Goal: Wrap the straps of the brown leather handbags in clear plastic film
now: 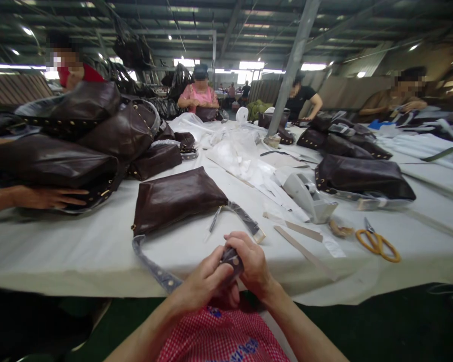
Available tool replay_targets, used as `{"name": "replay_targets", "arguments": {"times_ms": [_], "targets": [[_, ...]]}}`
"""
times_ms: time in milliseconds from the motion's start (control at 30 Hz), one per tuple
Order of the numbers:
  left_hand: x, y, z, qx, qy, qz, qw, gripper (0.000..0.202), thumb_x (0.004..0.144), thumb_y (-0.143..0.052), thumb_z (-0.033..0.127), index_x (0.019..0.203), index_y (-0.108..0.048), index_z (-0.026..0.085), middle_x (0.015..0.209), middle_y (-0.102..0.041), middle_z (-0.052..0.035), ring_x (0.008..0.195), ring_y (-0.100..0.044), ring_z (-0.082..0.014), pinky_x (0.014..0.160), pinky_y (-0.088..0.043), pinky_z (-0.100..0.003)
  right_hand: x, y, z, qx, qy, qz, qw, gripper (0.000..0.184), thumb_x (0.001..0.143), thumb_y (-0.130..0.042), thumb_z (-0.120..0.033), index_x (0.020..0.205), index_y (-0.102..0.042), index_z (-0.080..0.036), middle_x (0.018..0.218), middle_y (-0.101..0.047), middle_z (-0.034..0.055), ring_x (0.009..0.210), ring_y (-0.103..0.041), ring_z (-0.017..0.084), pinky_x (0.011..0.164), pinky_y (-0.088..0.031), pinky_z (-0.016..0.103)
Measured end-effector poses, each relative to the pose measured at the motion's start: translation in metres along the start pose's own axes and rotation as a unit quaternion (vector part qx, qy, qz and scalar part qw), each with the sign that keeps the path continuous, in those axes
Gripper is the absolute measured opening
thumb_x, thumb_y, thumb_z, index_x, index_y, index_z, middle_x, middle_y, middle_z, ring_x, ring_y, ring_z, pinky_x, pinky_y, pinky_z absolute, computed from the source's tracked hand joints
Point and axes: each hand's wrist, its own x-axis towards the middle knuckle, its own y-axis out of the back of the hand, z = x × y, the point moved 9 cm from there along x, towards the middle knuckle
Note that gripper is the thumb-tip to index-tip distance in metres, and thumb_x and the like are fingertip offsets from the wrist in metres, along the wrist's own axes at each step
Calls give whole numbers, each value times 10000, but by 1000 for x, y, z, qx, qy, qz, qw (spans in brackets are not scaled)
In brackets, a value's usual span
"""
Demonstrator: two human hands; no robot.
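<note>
My left hand (206, 281) and my right hand (251, 259) are closed together at the table's front edge. Between them they grip a dark brown leather strap (232, 260) with metal studs, its lower part hidden by my fingers. Just beyond lies a dark brown leather bag (177, 198) on its side. A plastic-wrapped studded strap (153, 266) runs from the bag's left corner toward my left hand; whether it is the same piece I hold, I cannot tell. From the bag's right corner extends a second wrapped strap end (247, 218), next to a thin zip pull (214, 219).
Brown bags (53, 156) are piled at the left, where a co-worker's hand (49, 197) rests. To the right are a tape dispenser (309, 196), cardboard strips (302, 246), yellow-handled scissors (377, 244) and another bag (364, 181). White wrapping (241, 151) and a slanted post (292, 65) stand beyond.
</note>
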Motion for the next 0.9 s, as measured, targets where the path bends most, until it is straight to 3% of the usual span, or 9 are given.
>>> {"name": "replay_targets", "arguments": {"times_ms": [133, 267, 333, 433, 533, 600, 667, 767, 900], "targets": [[0, 6, 2, -4, 6, -60, 998, 350, 929, -440, 453, 1143, -439, 175, 623, -617, 18, 531, -613, -149, 546, -480, -258, -8, -6, 21, 157, -149, 67, 974, 175, 775, -580, -233, 949, -576, -216, 881, -645, 33, 785, -611, 179, 700, -506, 276], [3, 23, 0, 85, 2, -22, 996, 274, 926, -442, 414, 1014, -522, 168, 679, -620, 1, 577, -598, -149, 571, -461, -256, -18, -31, 42, 283, -268, 39, 920, 200, 717, -559, -180, 910, -527, -218, 780, -632, -12, 639, -587, 145, 598, -496, 240], [3, 31, 3, 144, -20, 37, 989, 236, 916, -456, 378, 921, -558, 165, 755, -635, -26, 680, -605, -166, 630, -462, -262, -13, -32, 43, 234, -246, 10, 941, 218, 724, -543, -161, 936, -544, -213, 851, -660, 14, 734, -628, 168, 653, -522, 262], [1, 35, 7, 187, -40, 106, 976, 211, 907, -475, 357, 870, -578, 176, 804, -653, -38, 783, -601, -186, 669, -455, -255, 0, -24, 24, 60, -83, -35, 994, 253, 773, -515, -139, 1000, -600, -211, 1072, -669, 85, 1040, -619, 225, 914, -502, 377], [2, 27, 4, 157, -10, 73, 985, 211, 920, -442, 359, 938, -565, 188, 697, -641, -6, 649, -601, -166, 588, -448, -241, 0, -20, 10, -27, 30, -53, 998, 183, 840, -482, -166, 953, -617, -214, 1053, -676, 110, 1069, -616, 231, 947, -491, 397], [2, 23, 5, 127, 6, 20, 992, 220, 924, -424, 362, 951, -550, 183, 665, -629, 6, 581, -596, -151, 560, -448, -235, 0, -13, 15, -4, -2, -24, 1000, 146, 833, -508, -194, 942, -604, -214, 1017, -681, 106, 1018, -637, 230, 873, -522, 364], [3, 24, 9, 109, 7, -25, 994, 227, 924, -423, 371, 951, -538, 176, 666, -624, 5, 574, -600, -144, 569, -456, -236, -2, -11, 26, 62, -84, 12, 994, 161, 787, -561, -205, 944, -595, -217, 1008, -685, 87, 1004, -644, 235, 846, -521, 348], [3, 31, 13, 83, -3, -66, 994, 271, 929, -420, 396, 1060, -504, 175, 659, -615, 7, 585, -608, -141, 594, -468, -244, -7, -23, 41, 229, -209, 66, 948, 179, 731, -613, -227, 907, -582, -220, 962, -694, 53, 994, -656, 242, 849, -514, 349], [3, 40, 11, 104, -19, -47, 993, 292, 944, -397, 374, 1125, -490, 165, 652, -617, 7, 596, -608, -139, 615, -467, -246, -15, -55, 54, 395, -312, 88, 860, 103, 788, -582, -292, 829, -514, -226, 861, -685, 22, 888, -691, 233, 796, -537, 369]]}}
